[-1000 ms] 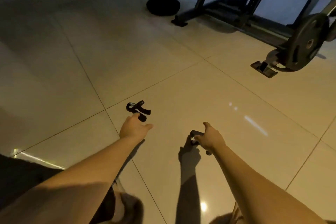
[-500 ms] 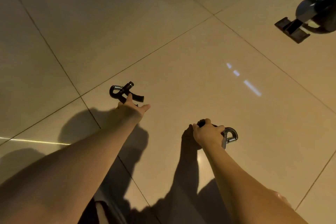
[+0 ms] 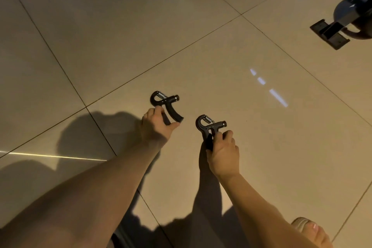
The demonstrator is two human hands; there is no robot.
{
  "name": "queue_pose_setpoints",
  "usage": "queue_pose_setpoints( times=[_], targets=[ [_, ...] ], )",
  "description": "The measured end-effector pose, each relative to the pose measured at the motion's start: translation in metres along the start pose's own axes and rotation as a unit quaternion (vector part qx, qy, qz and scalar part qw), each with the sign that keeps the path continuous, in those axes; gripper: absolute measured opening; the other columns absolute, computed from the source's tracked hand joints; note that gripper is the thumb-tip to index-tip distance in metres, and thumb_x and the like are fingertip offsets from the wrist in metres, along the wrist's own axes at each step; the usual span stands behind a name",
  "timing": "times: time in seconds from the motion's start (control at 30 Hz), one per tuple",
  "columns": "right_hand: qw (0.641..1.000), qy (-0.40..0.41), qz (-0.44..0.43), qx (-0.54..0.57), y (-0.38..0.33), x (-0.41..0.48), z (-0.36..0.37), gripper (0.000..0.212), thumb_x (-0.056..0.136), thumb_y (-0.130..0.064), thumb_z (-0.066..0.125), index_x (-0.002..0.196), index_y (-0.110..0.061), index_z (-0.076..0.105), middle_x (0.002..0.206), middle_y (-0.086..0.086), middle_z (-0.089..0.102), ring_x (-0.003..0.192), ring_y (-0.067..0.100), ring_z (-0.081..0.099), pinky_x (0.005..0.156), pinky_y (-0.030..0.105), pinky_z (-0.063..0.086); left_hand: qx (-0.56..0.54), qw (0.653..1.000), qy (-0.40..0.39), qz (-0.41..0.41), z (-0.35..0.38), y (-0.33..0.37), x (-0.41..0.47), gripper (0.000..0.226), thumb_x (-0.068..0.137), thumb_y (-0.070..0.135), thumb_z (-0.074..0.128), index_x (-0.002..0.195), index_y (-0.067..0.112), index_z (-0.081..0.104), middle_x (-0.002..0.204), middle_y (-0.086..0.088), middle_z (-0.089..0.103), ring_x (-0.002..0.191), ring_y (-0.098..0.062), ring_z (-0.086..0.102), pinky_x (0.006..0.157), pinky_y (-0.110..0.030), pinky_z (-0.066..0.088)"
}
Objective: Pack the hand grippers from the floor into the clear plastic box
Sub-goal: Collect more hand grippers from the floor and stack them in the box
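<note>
Two black hand grippers with metal springs are in my hands above the beige tiled floor. My left hand (image 3: 156,127) pinches the handles of the left hand gripper (image 3: 165,102), whose spring end points away from me. My right hand (image 3: 224,152) holds the right hand gripper (image 3: 209,127) by its handles, fingers curled round them, spring end up. The two grippers are a short way apart. The clear plastic box is not in view.
The floor (image 3: 181,26) is large glossy tiles with dark seams. At the top right stands the black foot of a gym machine (image 3: 330,33) with a weight plate above it. Light streaks (image 3: 277,98) reflect on the tile.
My left hand has taken hold of the left hand gripper, which lay on the floor before. Both hands have come closer together, each holding a gripper.
</note>
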State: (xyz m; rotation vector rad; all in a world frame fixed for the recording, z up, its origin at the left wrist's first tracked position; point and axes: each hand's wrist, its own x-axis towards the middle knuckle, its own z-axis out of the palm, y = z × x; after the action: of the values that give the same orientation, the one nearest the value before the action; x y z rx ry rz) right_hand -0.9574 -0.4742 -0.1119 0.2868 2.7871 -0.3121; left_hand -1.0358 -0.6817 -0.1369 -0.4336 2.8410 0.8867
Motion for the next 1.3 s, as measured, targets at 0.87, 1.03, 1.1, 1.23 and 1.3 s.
queue_pose_setpoints(
  times=[0.87,1.03,1.1,1.23,1.3],
  targets=[
    [0.996,-0.030,0.035,0.073,0.076,-0.054,-0.014,0.054,0.079,-0.032,0.079,0.117,-0.007,0.051,0.116,0.009,0.049,0.093,0.031,0.060,0.071,0.037,0.050,-0.073,0.995,-0.037,-0.062,0.017,0.039,-0.087,0.060,0.062,0.057,0.057,0.118,0.040,0.041,0.096,0.002,0.064,0.071,-0.027,0.070,0.070,-0.045,0.061],
    [0.994,0.029,0.005,0.109,0.091,-0.083,-0.041,0.056,0.078,-0.034,0.082,0.119,-0.008,0.053,0.117,0.008,0.049,0.098,0.029,0.058,0.078,0.039,0.052,-0.088,0.996,0.000,-0.033,-0.004,0.067,-0.130,0.048,0.076,0.054,0.069,0.115,0.041,0.044,0.098,0.003,0.067,0.078,-0.023,0.070,0.071,-0.042,0.061],
    [0.990,0.059,-0.014,0.125,0.096,-0.099,-0.054,0.056,0.079,-0.033,0.082,0.120,-0.008,0.054,0.119,0.009,0.050,0.101,0.029,0.056,0.079,0.039,0.052,-0.101,0.995,0.020,-0.013,-0.013,0.078,-0.153,0.047,0.076,0.055,0.068,0.114,0.040,0.044,0.095,0.003,0.068,0.077,-0.023,0.070,0.072,-0.042,0.060],
    [0.979,0.116,-0.045,0.163,0.105,-0.136,-0.084,0.053,0.078,-0.032,0.081,0.118,-0.008,0.055,0.118,0.009,0.050,0.102,0.031,0.055,0.079,0.039,0.050,-0.102,0.992,0.067,0.022,-0.040,0.097,-0.208,0.055,0.081,0.052,0.071,0.126,0.030,0.049,0.102,0.001,0.068,0.089,-0.024,0.065,0.079,-0.042,0.057],
    [0.970,0.144,-0.063,0.184,0.109,-0.158,-0.103,0.053,0.078,-0.031,0.081,0.118,-0.008,0.055,0.118,0.009,0.050,0.103,0.030,0.055,0.080,0.038,0.050,-0.115,0.989,0.089,0.036,-0.061,0.109,-0.237,0.057,0.080,0.052,0.072,0.128,0.031,0.050,0.104,0.002,0.068,0.088,-0.022,0.065,0.079,-0.041,0.057]
  ],
)
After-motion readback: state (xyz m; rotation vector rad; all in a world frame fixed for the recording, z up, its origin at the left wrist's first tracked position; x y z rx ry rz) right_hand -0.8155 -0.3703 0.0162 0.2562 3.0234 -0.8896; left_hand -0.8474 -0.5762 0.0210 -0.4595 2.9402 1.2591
